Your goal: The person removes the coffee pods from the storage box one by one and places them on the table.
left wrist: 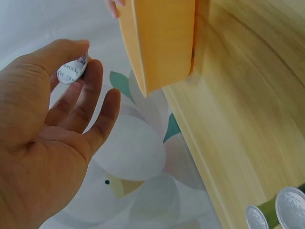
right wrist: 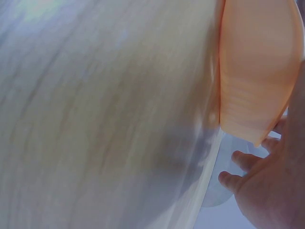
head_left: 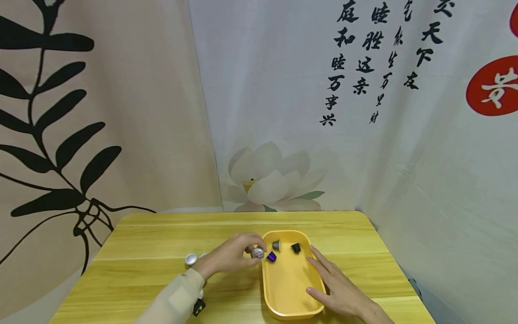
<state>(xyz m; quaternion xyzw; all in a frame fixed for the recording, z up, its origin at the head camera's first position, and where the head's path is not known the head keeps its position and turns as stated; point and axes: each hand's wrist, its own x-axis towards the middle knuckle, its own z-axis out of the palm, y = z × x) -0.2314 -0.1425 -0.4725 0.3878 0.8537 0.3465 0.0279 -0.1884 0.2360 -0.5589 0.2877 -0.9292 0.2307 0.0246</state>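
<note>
My left hand (head_left: 232,254) pinches a coffee capsule (head_left: 257,253) by its edge, just over the left rim of a yellow tray (head_left: 289,288). In the left wrist view the capsule's silver printed lid (left wrist: 73,71) shows between thumb and fingers; its body is mostly hidden. Inside the tray, toward the far end, lie a purple capsule (head_left: 271,257), a grey capsule (head_left: 276,245) and a black capsule (head_left: 296,248). My right hand (head_left: 341,288) rests on the tray's right rim with its fingers fairly straight and spread.
Left of the tray, partly behind the left forearm, several more capsules (head_left: 190,259) stand on the wooden table (head_left: 133,265). A black capsule (head_left: 198,307) lies nearer the front. Behind the table's far edge hangs a printed curtain (head_left: 283,112).
</note>
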